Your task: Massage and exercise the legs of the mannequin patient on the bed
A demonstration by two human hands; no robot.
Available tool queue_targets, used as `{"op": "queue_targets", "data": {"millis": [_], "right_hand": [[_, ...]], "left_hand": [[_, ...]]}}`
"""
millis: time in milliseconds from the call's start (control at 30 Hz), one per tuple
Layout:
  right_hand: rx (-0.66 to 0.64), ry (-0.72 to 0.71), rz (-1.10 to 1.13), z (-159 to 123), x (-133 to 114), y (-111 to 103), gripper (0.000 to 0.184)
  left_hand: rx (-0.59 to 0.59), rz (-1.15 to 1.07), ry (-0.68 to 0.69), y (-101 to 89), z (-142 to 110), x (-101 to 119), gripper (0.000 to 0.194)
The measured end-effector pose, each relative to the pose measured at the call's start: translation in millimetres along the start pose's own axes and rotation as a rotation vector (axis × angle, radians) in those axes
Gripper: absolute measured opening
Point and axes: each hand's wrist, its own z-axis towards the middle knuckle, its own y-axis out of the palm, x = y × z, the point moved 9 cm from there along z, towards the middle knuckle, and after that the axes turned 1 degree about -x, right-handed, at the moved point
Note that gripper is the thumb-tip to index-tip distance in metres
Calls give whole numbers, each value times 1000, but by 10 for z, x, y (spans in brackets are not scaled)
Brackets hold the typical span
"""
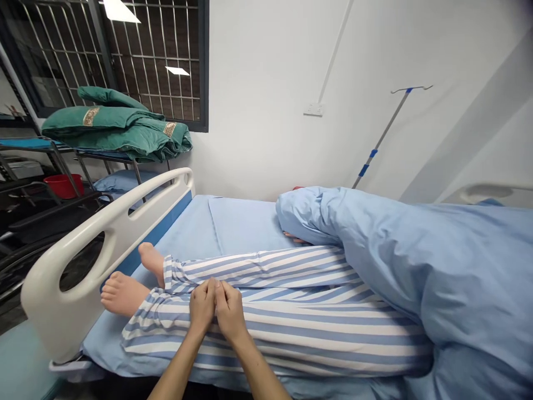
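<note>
A figure in blue-and-white striped trousers lies on a bed with a light blue sheet. Its bare feet point toward the white footboard rail. My left hand and my right hand rest side by side on the near lower leg, fingers curled and pressed into the striped cloth. A light blue quilt is folded back over the figure's upper body, hiding everything above the thighs.
Folded green blankets lie on a metal rack at the left, a red basin beneath. An IV pole leans by the white wall. A barred window is at upper left.
</note>
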Motion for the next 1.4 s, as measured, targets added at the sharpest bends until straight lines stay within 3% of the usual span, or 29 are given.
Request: {"op": "queue_targets", "data": {"millis": [133,267,367,633,800,1067,1233,1400], "right_hand": [[10,34,-18,-30,84,-120,38],[33,7,-63,-29,130,-257,37],[25,-2,-102,-7,159,-338,38],[75,60,25,-13,268,-626,40],[131,95,116,-39,343,-825,38],[158,95,0,-92,449,-1108,39],[120,67,-77,-123,424,-1214,38],[169,45,-147,-148,400,-1394,38]], "left_hand": [[32,-26,-34,72,-37,18,36],[-7,171,-14,194,-50,98,36],[10,175,-20,257,-63,145,39],[23,126,-5,445,-175,343,37],[-32,125,-25,673,-229,396,38],[-88,161,7,939,-307,491,36],[-117,166,-11,1060,-339,500,38],[-139,259,14,1141,-365,580,38]]}}
